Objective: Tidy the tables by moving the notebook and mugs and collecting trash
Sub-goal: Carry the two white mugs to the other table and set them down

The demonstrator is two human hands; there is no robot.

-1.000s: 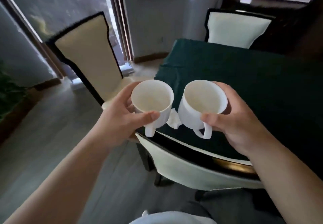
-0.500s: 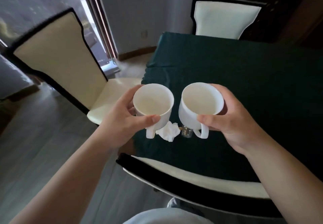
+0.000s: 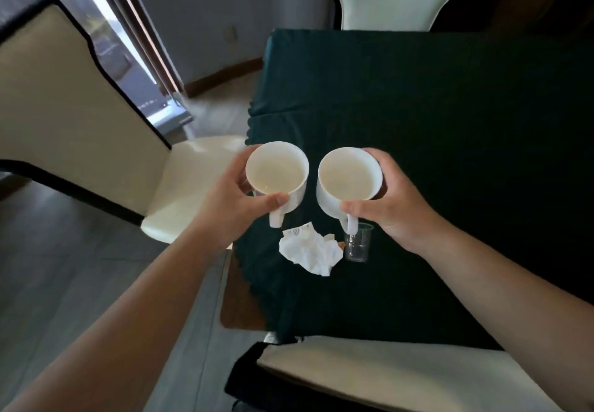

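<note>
Compared with the earlier frames, your view has advanced over the table: the near chair (image 3: pixel 401 376) now sits low in the frame, and the crumpled tissue (image 3: pixel 310 252) and small clear plastic cup (image 3: pixel 357 243), earlier half hidden behind the mugs, lie in plain sight on the green tablecloth (image 3: pixel 450 122). Both hands have kept their hold throughout.

Your left hand (image 3: pixel 236 206) is clamped around the left mug (image 3: pixel 277 175), thumb on the near rim, fingers wrapped behind; its handle points down toward you. Your right hand (image 3: pixel 390 207) grips the right mug (image 3: pixel 348 178) the same way, handle likewise toward you. Both mugs are upright, held above the table's near left corner, close together but not touching, and appear empty.

The relation that governs the next move: the trash lies directly below and just nearer you than the mugs, the tissue between the two handles, the cup under the right mug's handle. Neither hand is free to collect it. You will probably need to set the mugs down on open cloth farther in, clear of the trash. No notebook is in view.
</note>
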